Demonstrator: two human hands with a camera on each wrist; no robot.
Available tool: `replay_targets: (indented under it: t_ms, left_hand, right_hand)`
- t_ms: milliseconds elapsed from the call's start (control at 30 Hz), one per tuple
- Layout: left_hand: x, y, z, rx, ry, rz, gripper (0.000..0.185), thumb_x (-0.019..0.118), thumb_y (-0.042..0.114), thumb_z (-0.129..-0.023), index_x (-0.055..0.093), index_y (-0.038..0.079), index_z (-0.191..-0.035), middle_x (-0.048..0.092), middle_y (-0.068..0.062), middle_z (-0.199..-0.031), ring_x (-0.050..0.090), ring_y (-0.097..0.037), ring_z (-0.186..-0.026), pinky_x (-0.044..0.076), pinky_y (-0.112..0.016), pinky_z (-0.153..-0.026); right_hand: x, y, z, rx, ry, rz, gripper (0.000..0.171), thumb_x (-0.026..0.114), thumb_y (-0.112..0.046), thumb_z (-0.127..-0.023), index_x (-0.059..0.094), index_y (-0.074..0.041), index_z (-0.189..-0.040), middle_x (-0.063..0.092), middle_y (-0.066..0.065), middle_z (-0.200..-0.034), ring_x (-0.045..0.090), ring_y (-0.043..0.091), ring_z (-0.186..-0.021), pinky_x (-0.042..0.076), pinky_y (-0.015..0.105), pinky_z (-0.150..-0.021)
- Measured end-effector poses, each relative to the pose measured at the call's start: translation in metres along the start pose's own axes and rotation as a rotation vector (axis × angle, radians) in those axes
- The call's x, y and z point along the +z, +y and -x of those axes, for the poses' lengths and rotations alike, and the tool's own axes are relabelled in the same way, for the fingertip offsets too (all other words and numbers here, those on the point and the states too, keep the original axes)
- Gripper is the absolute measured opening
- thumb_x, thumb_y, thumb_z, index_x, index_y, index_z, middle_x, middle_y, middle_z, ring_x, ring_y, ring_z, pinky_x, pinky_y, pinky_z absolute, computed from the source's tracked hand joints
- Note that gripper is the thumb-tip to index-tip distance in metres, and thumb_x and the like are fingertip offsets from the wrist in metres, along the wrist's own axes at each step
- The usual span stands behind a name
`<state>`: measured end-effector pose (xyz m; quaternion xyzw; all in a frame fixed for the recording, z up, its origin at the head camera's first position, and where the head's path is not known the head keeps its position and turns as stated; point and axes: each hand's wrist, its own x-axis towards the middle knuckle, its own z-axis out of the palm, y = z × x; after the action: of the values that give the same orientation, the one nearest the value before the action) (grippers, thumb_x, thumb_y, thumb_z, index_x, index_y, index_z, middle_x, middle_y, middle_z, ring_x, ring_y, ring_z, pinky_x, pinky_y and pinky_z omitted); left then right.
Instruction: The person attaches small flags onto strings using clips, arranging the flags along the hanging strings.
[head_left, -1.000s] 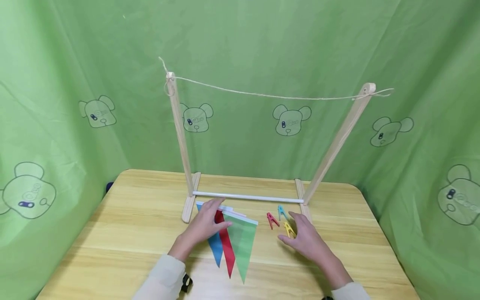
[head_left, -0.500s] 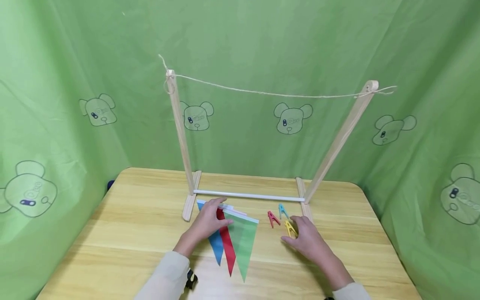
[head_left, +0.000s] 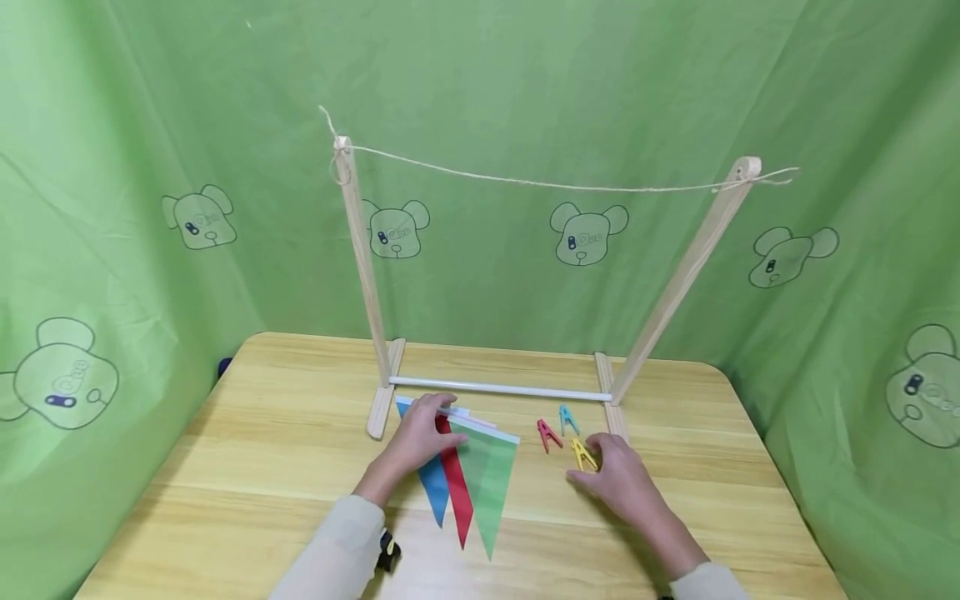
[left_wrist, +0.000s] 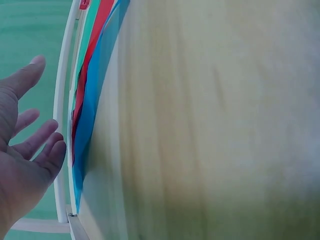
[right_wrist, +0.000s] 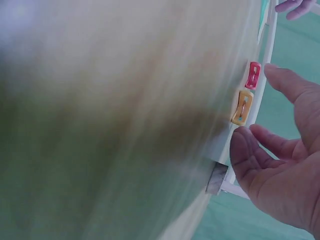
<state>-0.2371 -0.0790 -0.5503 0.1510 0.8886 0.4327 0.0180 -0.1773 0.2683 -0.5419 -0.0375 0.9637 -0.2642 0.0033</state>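
Observation:
Three triangular pennants, blue (head_left: 435, 492), red (head_left: 457, 493) and green (head_left: 487, 475), lie overlapping on the table in the head view. My left hand (head_left: 416, 435) is over their upper left part with its fingers loosely bent. The left wrist view shows that hand (left_wrist: 25, 145) holding nothing, thumb and fingers spread apart. My right hand (head_left: 622, 482) is beside a yellow clothespin (head_left: 582, 455), its thumb and fingers apart around the pin's right end. In the right wrist view a gap separates the fingertips from the yellow clothespin (right_wrist: 242, 107). A pink-red clothespin (head_left: 549, 436) and a blue clothespin (head_left: 568, 419) lie just beyond.
Behind the pennants stands a wooden frame with a left post (head_left: 363, 258), a right post (head_left: 686, 275) and a white crossbar (head_left: 502, 389) low down. A sagging string (head_left: 525, 182) joins the post tops. Green curtain (head_left: 480, 75) surrounds the wooden table (head_left: 247, 433).
The head view has shifted slightly. My right hand's thumb and fingers have drawn a little closer together near the yellow clothespin. My left hand stays over the pennants, almost unmoved.

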Motion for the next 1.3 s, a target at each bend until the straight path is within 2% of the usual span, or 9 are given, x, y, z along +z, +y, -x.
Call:
replay_targets:
  t_ms: [167,333,600,800,967,1300]
  left_hand:
    - [0.002,-0.003,-0.003,0.009,0.000,0.006,0.063,0.088,0.025,-0.084,0.061,0.002,-0.136,0.065,-0.013,-0.121,0.060,-0.027,-0.111,0.054,-0.044,-0.095]
    - [0.004,-0.006,-0.007,0.003,-0.002,0.000,0.060,0.088,0.026,-0.083,0.065,0.001,-0.132,0.065,-0.013,-0.115,0.061,-0.026,-0.107,0.054,-0.042,-0.093]
    - [0.008,-0.009,-0.010,0.018,0.017,-0.097,0.051,0.088,0.028,-0.083,0.070,0.001,-0.121,0.063,-0.009,-0.104,0.054,-0.021,-0.096,0.050,-0.036,-0.084]
    - [0.011,-0.010,-0.009,0.005,0.027,-0.177,0.047,0.087,0.030,-0.085,0.071,0.003,-0.120,0.059,-0.006,-0.102,0.050,-0.019,-0.092,0.049,-0.032,-0.078]
    - [0.012,-0.006,-0.008,0.016,0.039,-0.210,0.042,0.086,0.024,-0.085,0.072,0.001,-0.117,0.059,-0.008,-0.102,0.050,-0.020,-0.091,0.049,-0.030,-0.074]
    - [0.014,-0.004,-0.007,0.017,0.058,-0.250,0.034,0.088,0.020,-0.083,0.073,0.001,-0.107,0.058,-0.009,-0.100,0.050,-0.023,-0.092,0.051,-0.031,-0.073]
  right_hand:
    - [0.002,0.004,0.000,-0.007,-0.004,-0.008,0.062,0.091,-0.029,-0.077,0.063,0.006,-0.120,0.065,0.012,-0.104,0.059,0.020,-0.089,0.056,0.040,-0.081]
    - [0.003,0.007,0.001,-0.024,0.008,-0.007,0.058,0.091,-0.027,-0.076,0.064,0.005,-0.117,0.064,0.010,-0.102,0.058,0.019,-0.087,0.055,0.037,-0.078]
    - [0.005,0.011,0.001,-0.048,0.044,0.009,0.052,0.092,-0.022,-0.076,0.066,0.004,-0.112,0.063,0.010,-0.099,0.055,0.017,-0.083,0.051,0.031,-0.072]
    - [0.010,0.011,-0.001,-0.058,0.056,0.018,0.050,0.092,-0.021,-0.076,0.067,0.004,-0.110,0.063,0.009,-0.097,0.054,0.015,-0.081,0.049,0.026,-0.069]
    - [0.009,0.010,-0.001,-0.039,0.051,0.021,0.050,0.092,-0.022,-0.076,0.068,0.005,-0.111,0.063,0.010,-0.097,0.053,0.016,-0.081,0.048,0.027,-0.068]
    - [0.009,0.009,0.000,-0.017,0.041,0.014,0.050,0.091,-0.023,-0.078,0.067,0.004,-0.113,0.062,0.011,-0.098,0.053,0.016,-0.081,0.048,0.028,-0.069]
